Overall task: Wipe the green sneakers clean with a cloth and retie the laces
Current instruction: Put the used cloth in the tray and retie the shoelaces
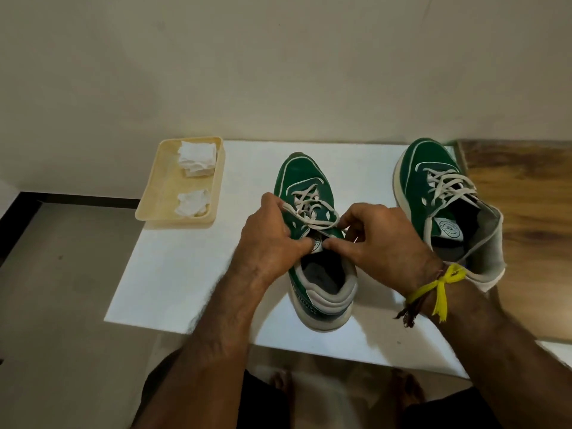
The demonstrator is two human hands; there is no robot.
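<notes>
Lying out: 2 green sneakers, 2 cloths, 1 tray.

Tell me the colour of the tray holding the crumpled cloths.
The tray is pale cream-yellow, seen best in the head view, the only one given.

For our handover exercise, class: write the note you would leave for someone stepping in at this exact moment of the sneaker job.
Left hand: grips the lace on the near sneaker, thumb by the tongue.
Right hand: pinches the other lace end at the same tongue.
Near sneaker stands mid-sheet on the white sheet, toe pointing away. Second sneaker is to its right, laces loose, no bow visible.
Two crumpled white cloths lie in the cream tray at the left.
Done: cannot tell if wiping is finished.
Left: tie the near sneaker's bow, then the second sneaker's laces.
</notes>
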